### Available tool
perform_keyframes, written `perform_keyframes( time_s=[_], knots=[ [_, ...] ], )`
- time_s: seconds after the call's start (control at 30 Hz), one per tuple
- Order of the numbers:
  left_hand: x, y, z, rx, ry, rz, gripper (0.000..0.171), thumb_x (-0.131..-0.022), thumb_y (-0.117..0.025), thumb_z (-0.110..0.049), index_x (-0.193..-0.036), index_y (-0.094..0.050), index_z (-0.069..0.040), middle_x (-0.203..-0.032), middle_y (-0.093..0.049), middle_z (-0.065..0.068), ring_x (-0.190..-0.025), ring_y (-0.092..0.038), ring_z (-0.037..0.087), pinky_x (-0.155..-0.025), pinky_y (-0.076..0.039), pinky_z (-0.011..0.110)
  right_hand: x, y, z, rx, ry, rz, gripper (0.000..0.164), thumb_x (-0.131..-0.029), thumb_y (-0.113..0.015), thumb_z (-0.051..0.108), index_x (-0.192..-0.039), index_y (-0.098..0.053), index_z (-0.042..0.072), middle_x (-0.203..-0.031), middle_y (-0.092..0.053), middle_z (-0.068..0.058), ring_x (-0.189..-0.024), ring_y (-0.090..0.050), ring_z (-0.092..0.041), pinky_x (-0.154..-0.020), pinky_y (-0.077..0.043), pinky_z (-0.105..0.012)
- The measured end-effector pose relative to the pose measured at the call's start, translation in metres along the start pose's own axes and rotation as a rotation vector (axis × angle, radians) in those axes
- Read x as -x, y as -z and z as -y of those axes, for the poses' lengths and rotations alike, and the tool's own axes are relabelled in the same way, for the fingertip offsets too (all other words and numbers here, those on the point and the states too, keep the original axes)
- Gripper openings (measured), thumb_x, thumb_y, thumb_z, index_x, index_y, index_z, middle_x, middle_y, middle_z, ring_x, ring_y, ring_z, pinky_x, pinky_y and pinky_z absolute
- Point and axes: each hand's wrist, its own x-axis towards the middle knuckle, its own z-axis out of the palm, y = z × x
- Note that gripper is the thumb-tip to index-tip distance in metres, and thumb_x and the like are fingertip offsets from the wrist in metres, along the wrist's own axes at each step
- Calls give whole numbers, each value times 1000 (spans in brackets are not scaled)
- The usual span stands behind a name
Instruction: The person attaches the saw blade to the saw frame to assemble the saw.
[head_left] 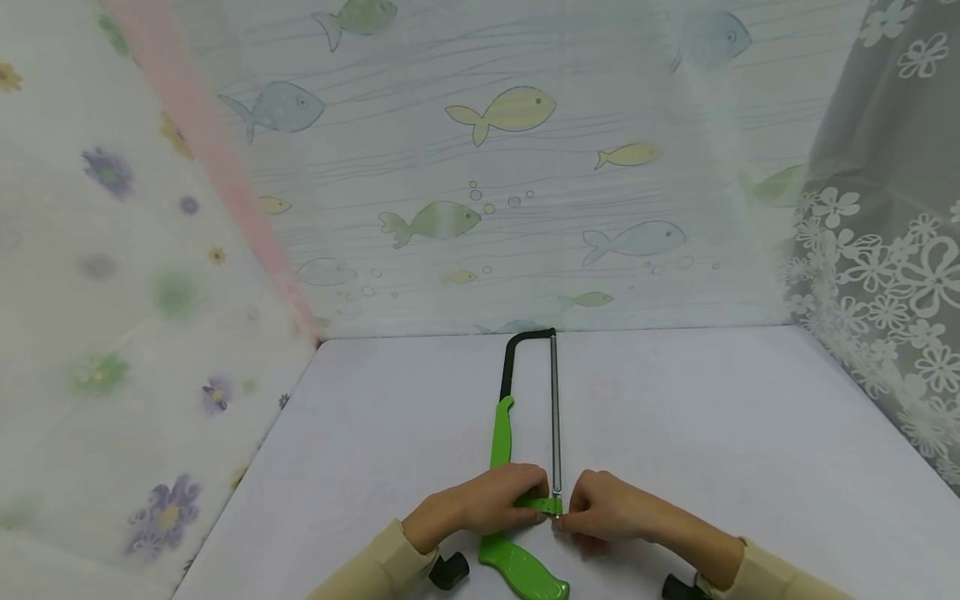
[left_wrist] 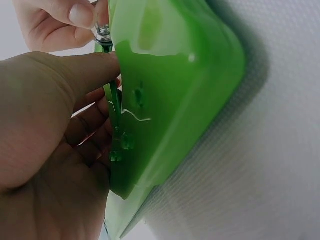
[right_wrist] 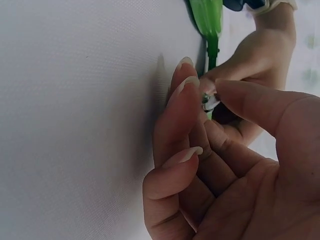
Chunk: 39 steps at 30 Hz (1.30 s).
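A hacksaw with a green handle (head_left: 525,571) and a black bow (head_left: 507,367) lies flat on the white table. Its thin metal blade (head_left: 556,417) runs along the right side, away from me. My left hand (head_left: 497,500) grips the green frame near the blade's close end, thumb and fingers around it. At that same end my right hand (head_left: 611,507) pinches a small metal tension nut (right_wrist: 211,103) between thumb and fingers. The left wrist view shows the threaded metal piece (left_wrist: 103,34) beside the green frame, partly covered by fingertips.
The white tabletop (head_left: 712,417) spreads around the saw on both sides. Behind it hangs a fish-patterned curtain (head_left: 442,167). A flowered sheet (head_left: 112,333) borders the left, and a lace-edged grey curtain (head_left: 892,250) the right. Black wrist mounts (head_left: 450,572) sit under both sleeves.
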Motion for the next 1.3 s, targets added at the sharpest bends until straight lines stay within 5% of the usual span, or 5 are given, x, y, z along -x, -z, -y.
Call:
perform_keyframes(
  time_s=[0.53,1.3],
  knots=[
    [0,1,0,-2,-3,-1,11,-100,-69,-21,-104,-59,-17,-94,-56,-14,-84,-50,-1,-77,-44,15,-3,0,-8,13,38,9,20,-91,-74,13,-72,-71,9,-54,-56,2,-45,-47,-7,-45,-37,-22],
    [-1,2,-1,-2,-1,16,10,-100,-68,-16,-107,-60,-17,-99,-60,-12,-88,-51,-2,-79,-45,15,-10,-7,-4,-6,-17,19,44,-95,-73,34,-61,-68,5,-49,-60,-1,-39,-50,-8,-40,-35,-23]
  ],
)
